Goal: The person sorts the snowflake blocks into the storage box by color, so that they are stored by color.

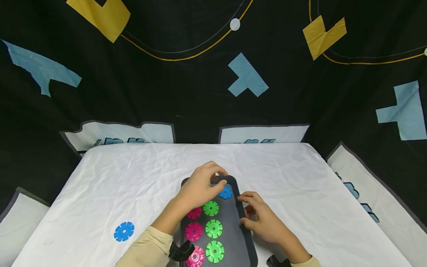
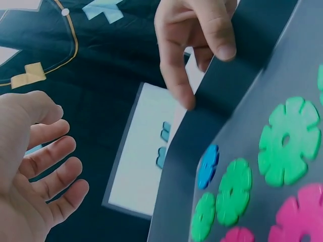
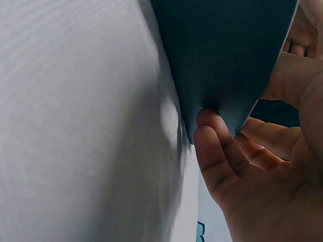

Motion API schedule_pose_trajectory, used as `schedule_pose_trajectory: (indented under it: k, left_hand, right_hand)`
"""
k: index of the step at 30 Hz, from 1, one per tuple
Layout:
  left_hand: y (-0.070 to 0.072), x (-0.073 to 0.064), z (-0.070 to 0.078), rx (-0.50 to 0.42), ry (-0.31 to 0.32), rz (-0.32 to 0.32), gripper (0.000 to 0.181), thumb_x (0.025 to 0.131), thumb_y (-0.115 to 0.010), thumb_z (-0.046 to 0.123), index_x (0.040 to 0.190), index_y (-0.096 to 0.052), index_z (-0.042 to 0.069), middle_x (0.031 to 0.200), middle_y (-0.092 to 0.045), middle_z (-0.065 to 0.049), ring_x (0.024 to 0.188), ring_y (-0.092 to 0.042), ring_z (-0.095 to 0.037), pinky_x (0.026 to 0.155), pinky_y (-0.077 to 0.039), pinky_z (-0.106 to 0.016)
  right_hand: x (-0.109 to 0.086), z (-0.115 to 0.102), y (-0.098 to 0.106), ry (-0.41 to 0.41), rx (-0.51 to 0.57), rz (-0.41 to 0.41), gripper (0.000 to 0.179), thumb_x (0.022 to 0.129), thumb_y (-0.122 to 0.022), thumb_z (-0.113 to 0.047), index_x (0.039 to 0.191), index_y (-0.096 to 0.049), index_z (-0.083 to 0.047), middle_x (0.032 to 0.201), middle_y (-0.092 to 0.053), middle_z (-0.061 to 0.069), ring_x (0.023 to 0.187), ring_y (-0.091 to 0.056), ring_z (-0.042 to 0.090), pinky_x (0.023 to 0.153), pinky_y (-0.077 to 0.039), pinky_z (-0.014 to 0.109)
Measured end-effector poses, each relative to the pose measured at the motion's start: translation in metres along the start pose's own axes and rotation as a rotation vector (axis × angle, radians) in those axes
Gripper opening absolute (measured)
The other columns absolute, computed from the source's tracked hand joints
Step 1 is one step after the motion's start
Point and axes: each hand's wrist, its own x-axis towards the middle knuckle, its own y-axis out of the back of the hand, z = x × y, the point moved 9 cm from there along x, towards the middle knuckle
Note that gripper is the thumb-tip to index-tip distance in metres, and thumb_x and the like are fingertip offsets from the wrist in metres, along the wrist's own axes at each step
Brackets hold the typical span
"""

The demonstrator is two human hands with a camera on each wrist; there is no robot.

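A dark grey tray [image 1: 233, 237] lies on the white cloth, bearing notched plastic discs. A pink disc [image 1: 194, 231] is in the left column, with a green disc [image 1: 214, 228] beside it. At the far end sits a blue disc [image 1: 225, 192]. My left hand [image 1: 203, 185] hovers over that end, thumb near the blue disc. In the left wrist view, the left hand [image 2: 38, 161] has loosely bent fingers and nothing in them. My right hand [image 1: 263, 218] holds the tray's right edge; in the right wrist view, two fingers [image 3: 214, 156] press the outer wall.
Another blue disc [image 1: 124, 231] lies on the white cloth [image 1: 140, 178], left of the tray. Behind the table hangs a black curtain [image 1: 186, 96] with blue and yellow shapes. Each wrist wears a black device, like the left wrist strap [image 1: 180, 252].
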Motion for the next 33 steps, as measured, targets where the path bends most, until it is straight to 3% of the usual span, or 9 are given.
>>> schedule_pose_trajectory:
  k: [12,19,23,29,33]
  left_hand:
    - [0.051,-0.029,-0.018,0.006,0.037,0.137,0.015,0.087,-0.072,0.014,0.102,-0.07,0.018,0.098,-0.06,0.008,0.085,-0.054,-0.012,0.072,-0.051,-0.029]
    - [0.071,-0.062,-0.048,0.065,0.136,0.152,0.02,0.087,-0.073,0.017,0.106,-0.068,0.019,0.096,-0.059,0.005,0.086,-0.054,-0.015,0.074,-0.05,-0.036]
    - [0.082,-0.082,-0.066,0.096,0.187,0.161,0.023,0.087,-0.072,0.017,0.11,-0.067,0.018,0.097,-0.059,0.005,0.083,-0.053,-0.018,0.07,-0.047,-0.031]
    - [0.098,-0.104,-0.081,0.105,0.192,0.203,0.022,0.088,-0.071,0.015,0.11,-0.067,0.017,0.095,-0.06,0.004,0.078,-0.052,-0.018,0.066,-0.046,-0.028]
    - [0.104,-0.119,-0.092,0.111,0.228,0.19,0.022,0.089,-0.071,0.017,0.111,-0.066,0.017,0.097,-0.061,0.006,0.079,-0.054,-0.015,0.068,-0.048,-0.028]
  right_hand:
    - [-0.001,0.001,0.002,-0.004,0.018,0.004,0.06,0.086,-0.069,-0.003,0.141,-0.046,-0.004,0.143,-0.037,0.005,0.093,-0.055,0.016,0.078,-0.05,0.027]
    - [-0.001,-0.001,0.0,-0.005,0.022,-0.004,0.059,0.087,-0.069,-0.004,0.141,-0.046,-0.003,0.143,-0.037,0.004,0.093,-0.056,0.018,0.078,-0.05,0.028]
    - [-0.001,-0.002,0.001,-0.011,0.012,-0.008,0.059,0.088,-0.069,-0.005,0.141,-0.046,-0.004,0.143,-0.036,0.005,0.093,-0.055,0.016,0.079,-0.05,0.028]
    - [-0.001,-0.003,0.001,-0.006,0.008,-0.007,0.058,0.088,-0.069,-0.005,0.141,-0.047,-0.005,0.142,-0.037,0.004,0.092,-0.055,0.015,0.078,-0.05,0.029]
    - [-0.001,-0.002,0.0,-0.004,0.004,-0.003,0.057,0.088,-0.069,-0.004,0.141,-0.047,-0.006,0.141,-0.037,0.001,0.092,-0.055,0.014,0.078,-0.05,0.029]
